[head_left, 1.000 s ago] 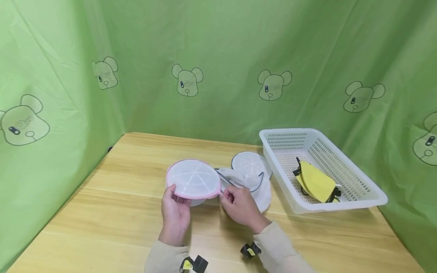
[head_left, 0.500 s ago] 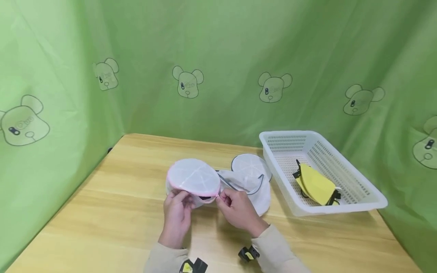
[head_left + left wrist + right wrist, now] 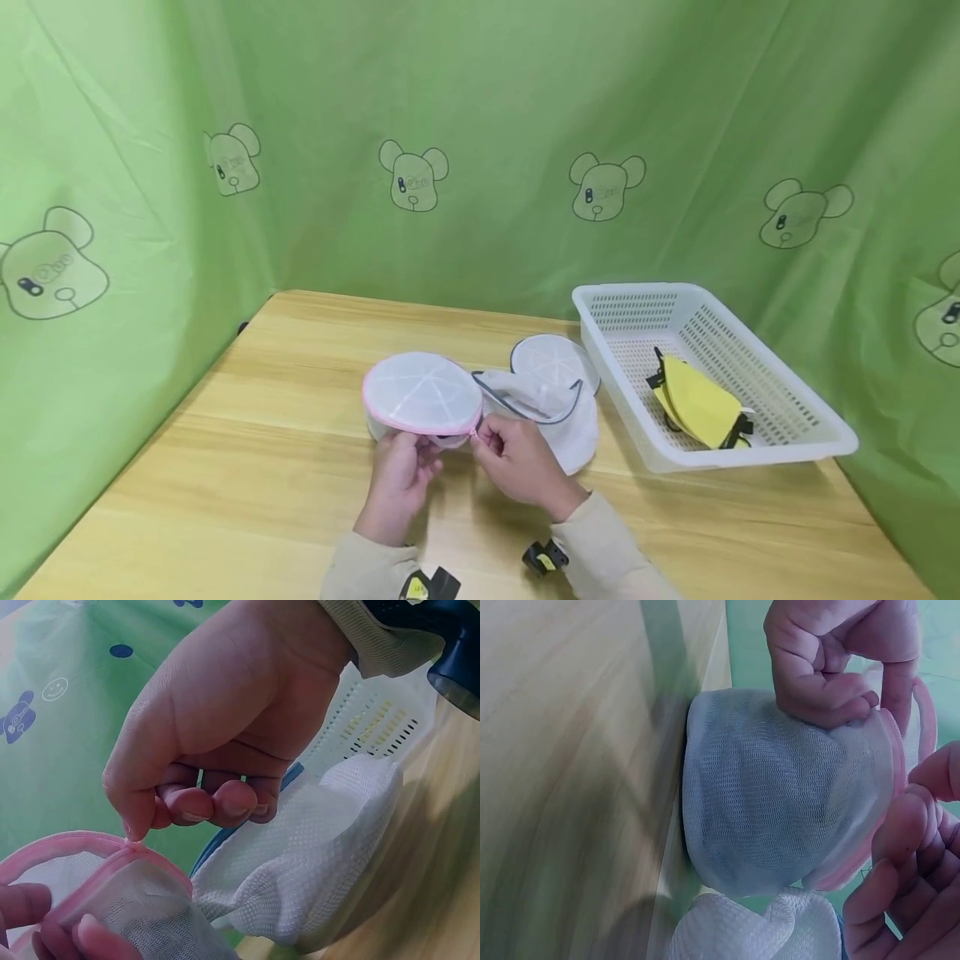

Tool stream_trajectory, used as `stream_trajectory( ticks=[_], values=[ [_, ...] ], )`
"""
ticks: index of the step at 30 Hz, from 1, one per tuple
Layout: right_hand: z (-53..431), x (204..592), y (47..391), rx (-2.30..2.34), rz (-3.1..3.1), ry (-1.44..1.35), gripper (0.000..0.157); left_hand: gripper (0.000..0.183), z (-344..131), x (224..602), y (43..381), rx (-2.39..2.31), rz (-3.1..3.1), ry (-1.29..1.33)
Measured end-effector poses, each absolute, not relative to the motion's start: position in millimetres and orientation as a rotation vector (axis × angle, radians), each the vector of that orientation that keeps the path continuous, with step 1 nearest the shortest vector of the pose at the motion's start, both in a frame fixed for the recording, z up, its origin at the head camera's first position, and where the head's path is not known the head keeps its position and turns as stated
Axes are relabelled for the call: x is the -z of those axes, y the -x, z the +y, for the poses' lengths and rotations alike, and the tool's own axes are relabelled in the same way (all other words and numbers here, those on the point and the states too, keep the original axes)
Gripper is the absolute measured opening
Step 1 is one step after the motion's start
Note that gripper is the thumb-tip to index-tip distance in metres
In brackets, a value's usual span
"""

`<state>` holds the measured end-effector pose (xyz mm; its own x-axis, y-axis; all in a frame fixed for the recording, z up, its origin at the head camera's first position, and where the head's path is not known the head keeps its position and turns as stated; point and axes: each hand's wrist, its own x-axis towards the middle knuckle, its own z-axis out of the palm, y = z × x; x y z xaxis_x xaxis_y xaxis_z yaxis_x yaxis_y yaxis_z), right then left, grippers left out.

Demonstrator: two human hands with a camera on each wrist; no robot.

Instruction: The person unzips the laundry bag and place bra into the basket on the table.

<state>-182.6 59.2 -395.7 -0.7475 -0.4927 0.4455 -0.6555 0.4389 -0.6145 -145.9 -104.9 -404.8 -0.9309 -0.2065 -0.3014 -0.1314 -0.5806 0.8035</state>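
Observation:
A round white mesh laundry bag [image 3: 423, 387] with a pink zip around its lid stands on the table in the head view. My left hand [image 3: 401, 483] pinches the zip edge at its near side; in the right wrist view, the thumb and curled fingers of the left hand [image 3: 840, 660] hold the mesh by the rim. At the bag's right, my right hand [image 3: 521, 458] pinches the zip pull between thumb and forefinger, as the left wrist view also shows of the right hand [image 3: 225, 690]. Through the narrow gap under the lid something dark shows.
A second white mesh bag [image 3: 573, 442] with dark grey trim lies open right behind the right hand, its round lid [image 3: 555, 362] flipped back. At the right stands a white perforated basket [image 3: 757, 457] holding a yellow item [image 3: 701, 404] with black straps. Green curtains surround the wooden table [image 3: 247, 467].
The left hand has shifted right, its thumb leaving the lid's top for the zip edge. The right hand has moved slightly left with the zip pull. The lid sits lower on the bag.

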Motion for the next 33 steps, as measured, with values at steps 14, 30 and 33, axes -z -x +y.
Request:
stream_trajectory(
  ticks=[14, 30, 33],
  values=[
    [58.3, 396.7, 183.8, -1.185, -2.466, -1.106, 0.024, 0.062, -98.4, 402.2, 144.2, 2.763, -1.466, -0.387],
    [58.5, 397.7, 184.5, -1.124, -2.499, -1.051, 0.024, 0.073, -97.9, 400.5, 146.0, 2.708, -1.449, -0.492],
    [59.7, 398.2, 184.8, -1.104, -2.508, -1.036, 0.023, 0.076, -97.9, 400.7, 145.5, 2.703, -1.455, -0.493]
  ],
)
